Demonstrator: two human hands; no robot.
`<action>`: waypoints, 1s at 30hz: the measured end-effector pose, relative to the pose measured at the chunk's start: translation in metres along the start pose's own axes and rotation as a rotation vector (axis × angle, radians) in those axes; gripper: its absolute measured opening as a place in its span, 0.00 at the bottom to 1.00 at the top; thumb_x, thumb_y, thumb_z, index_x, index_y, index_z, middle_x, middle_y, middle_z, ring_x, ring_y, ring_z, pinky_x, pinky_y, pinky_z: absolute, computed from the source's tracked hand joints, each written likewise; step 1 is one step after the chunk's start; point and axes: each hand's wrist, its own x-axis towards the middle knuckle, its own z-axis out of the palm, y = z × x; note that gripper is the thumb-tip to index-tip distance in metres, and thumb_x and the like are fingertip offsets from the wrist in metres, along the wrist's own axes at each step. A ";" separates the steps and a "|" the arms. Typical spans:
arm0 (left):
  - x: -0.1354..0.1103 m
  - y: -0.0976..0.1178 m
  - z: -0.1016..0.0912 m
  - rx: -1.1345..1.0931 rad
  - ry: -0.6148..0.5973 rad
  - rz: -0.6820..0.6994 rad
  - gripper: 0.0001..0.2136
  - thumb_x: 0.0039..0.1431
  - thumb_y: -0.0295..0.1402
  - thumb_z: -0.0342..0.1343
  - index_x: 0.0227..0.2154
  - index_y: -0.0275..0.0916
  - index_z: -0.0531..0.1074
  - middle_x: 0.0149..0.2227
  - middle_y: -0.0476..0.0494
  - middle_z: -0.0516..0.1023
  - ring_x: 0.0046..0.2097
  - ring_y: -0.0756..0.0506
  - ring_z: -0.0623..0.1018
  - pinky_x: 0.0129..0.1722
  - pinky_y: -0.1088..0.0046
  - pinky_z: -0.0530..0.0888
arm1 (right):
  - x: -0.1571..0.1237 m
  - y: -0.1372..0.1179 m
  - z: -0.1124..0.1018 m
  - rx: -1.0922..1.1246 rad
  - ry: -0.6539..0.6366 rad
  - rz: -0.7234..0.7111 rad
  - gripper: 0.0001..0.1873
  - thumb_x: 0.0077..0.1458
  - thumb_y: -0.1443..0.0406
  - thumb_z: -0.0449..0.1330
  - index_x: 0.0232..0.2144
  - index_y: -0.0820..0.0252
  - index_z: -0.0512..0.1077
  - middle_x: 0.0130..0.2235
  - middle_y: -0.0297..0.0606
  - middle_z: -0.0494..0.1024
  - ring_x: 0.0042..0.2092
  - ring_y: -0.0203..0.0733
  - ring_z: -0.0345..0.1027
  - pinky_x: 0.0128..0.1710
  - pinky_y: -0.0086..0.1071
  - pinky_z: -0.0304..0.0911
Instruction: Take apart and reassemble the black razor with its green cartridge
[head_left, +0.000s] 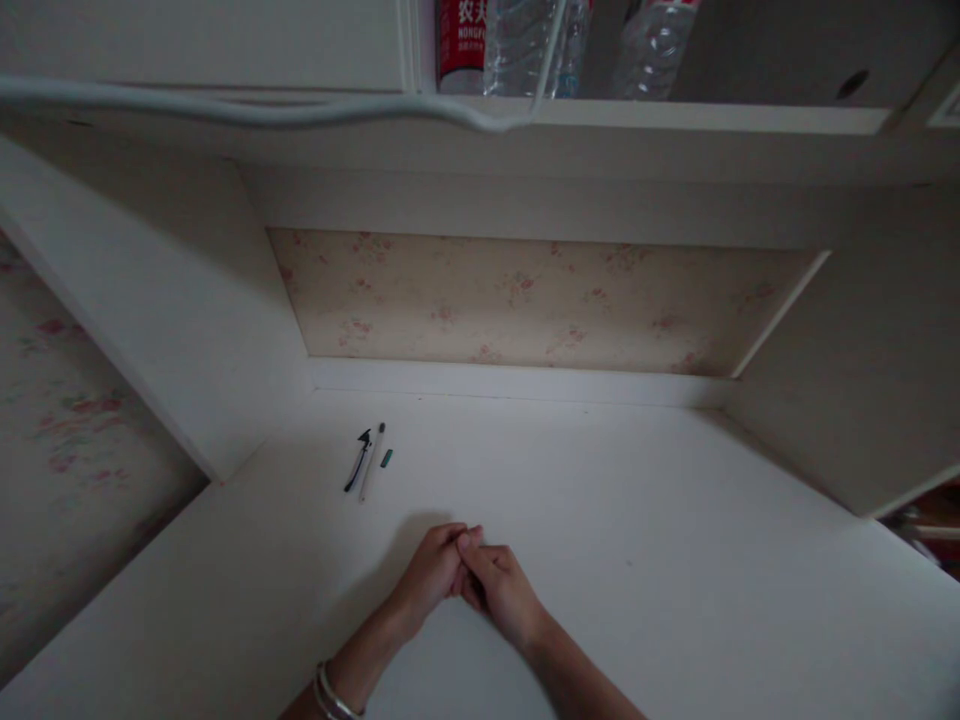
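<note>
"Checking left hand [436,568] and right hand [504,590]: grip?"
"Curled closed against each other; cannot tell of anything inside"
"Pen [357,466]?"
"Lying on desk [637,480], beyond left hand, untouched, beside thin stick [372,463]; likely light, stiff, slightly slippery; best pinched mid-barrel"

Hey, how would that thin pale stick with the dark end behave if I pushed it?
The stick lies straight, so it's probably stiff. It's slender, so likely light. On the smooth-looking desktop it may slide or roll, though its cross-section isn't clear.
</note>
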 end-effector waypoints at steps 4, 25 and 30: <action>0.001 0.000 0.000 0.010 0.005 -0.018 0.19 0.51 0.48 0.54 0.17 0.39 0.60 0.12 0.57 0.55 0.15 0.55 0.54 0.15 0.77 0.49 | -0.001 -0.001 0.000 -0.009 -0.003 0.009 0.35 0.58 0.42 0.48 0.14 0.63 0.68 0.11 0.29 0.58 0.15 0.30 0.44 0.16 0.28 0.38; 0.001 0.002 0.001 0.022 0.010 -0.011 0.18 0.51 0.47 0.54 0.16 0.39 0.60 0.12 0.57 0.55 0.15 0.55 0.54 0.15 0.77 0.49 | 0.001 0.006 -0.001 0.011 0.009 0.008 0.36 0.56 0.40 0.48 0.14 0.63 0.69 0.12 0.29 0.59 0.15 0.30 0.44 0.17 0.28 0.39; -0.001 0.007 0.003 0.008 0.007 -0.027 0.19 0.49 0.47 0.55 0.16 0.39 0.60 0.12 0.58 0.54 0.15 0.55 0.53 0.15 0.77 0.49 | 0.001 0.005 -0.001 0.020 0.004 -0.005 0.36 0.57 0.41 0.48 0.14 0.64 0.69 0.12 0.29 0.59 0.15 0.30 0.45 0.17 0.28 0.39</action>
